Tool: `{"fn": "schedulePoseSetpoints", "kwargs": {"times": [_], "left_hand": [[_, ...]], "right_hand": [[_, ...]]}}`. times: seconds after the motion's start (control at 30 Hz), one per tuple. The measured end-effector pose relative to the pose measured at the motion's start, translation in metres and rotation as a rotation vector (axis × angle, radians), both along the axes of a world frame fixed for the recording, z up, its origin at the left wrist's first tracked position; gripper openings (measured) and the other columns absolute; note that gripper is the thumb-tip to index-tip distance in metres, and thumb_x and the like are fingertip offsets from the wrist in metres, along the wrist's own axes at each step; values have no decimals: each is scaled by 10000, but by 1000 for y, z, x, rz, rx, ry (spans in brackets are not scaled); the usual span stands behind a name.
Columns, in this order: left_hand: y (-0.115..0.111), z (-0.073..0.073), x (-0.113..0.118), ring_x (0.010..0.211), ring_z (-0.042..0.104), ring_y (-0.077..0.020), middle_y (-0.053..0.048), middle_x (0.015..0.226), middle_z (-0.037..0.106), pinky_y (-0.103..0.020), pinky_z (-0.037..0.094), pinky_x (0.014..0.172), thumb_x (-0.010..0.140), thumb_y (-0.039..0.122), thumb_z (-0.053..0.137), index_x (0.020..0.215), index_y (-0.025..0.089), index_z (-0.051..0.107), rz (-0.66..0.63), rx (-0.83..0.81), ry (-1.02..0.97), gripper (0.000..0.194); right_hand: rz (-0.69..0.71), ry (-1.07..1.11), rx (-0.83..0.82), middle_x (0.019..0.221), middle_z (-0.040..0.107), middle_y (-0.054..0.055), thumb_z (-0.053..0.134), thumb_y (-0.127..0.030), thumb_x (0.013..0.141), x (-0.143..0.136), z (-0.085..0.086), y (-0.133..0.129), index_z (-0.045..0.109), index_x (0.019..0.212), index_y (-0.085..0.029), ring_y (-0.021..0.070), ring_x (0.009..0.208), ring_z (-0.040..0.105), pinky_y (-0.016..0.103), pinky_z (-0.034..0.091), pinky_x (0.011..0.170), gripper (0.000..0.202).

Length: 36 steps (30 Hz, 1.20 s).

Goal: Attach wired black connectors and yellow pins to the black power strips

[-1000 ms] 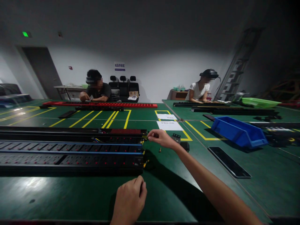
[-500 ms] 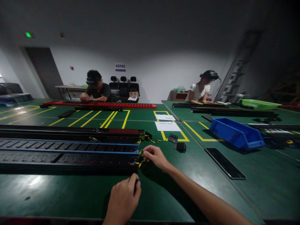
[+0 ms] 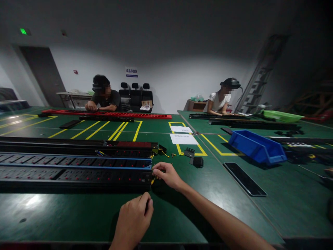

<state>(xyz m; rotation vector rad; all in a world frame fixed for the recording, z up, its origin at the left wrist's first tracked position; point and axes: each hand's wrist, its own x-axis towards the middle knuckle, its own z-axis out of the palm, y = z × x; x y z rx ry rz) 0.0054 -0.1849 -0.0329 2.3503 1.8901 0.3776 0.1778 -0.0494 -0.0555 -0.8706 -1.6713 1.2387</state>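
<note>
My right hand (image 3: 166,173) is at the right end of the black socket strips (image 3: 85,175), its thumb and fingers pinched beside a short yellow wire (image 3: 153,181). What lies between the fingertips is too small to make out. My left hand (image 3: 135,215) rests closed on the green table (image 3: 67,215), just in front of the strips; its fingers curl inward and hide anything inside. A blue rail (image 3: 104,167) runs along the strips. Behind them are a black housing (image 3: 78,143) and another yellow wire (image 3: 164,152).
Small black parts (image 3: 197,161), white papers (image 3: 183,139), a phone (image 3: 244,178) and a blue bin (image 3: 257,146) lie to the right. A red rail (image 3: 145,115) stretches across the back. Two people sit beyond the table; part of another hand shows at the right edge.
The whole view has shifted slightly, with things appearing further left. My right hand stays at the strip end, fingers still pinched. Part of another hand has come into view at the right edge.
</note>
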Motion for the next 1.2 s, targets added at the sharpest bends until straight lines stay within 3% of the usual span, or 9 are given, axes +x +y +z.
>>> {"fn": "schedulePoseSetpoints", "kwargs": {"times": [0.27,0.47,0.67,0.93,1.2], "left_hand": [[2,-1,0,777,709,-206,-3,821,727,-296,378,639,1027,250,421,928,242,621,7,-17,13,224],[1,-1,-1,767,706,-201,4,813,725,-294,364,632,1024,243,428,923,245,615,2,-17,5,213],[0,-1,-1,766,704,-194,1,818,729,-287,356,628,1021,242,432,918,242,618,-2,-15,-8,213],[1,-5,-1,753,703,-196,2,800,722,-291,361,630,1018,243,433,908,241,615,-6,1,-15,213],[1,-4,-1,763,710,-205,-3,811,727,-298,372,632,1016,244,437,912,238,621,2,3,-2,212]], "right_hand": [[2,-27,54,848,733,49,701,-425,857,-1,-3,2,705,945,-162,184,772,678,291,526,675,278],[36,-40,135,854,741,48,691,-400,883,3,3,1,723,937,-161,184,793,687,313,536,765,247],[80,-123,230,877,750,50,678,-363,911,7,11,-2,739,943,-165,185,816,689,301,529,774,210],[162,-190,229,871,748,43,658,-318,928,10,18,1,749,978,-169,179,805,688,276,512,738,181],[153,-319,293,934,777,47,610,-269,950,11,22,-3,774,973,-184,193,864,710,285,504,788,186]]}}
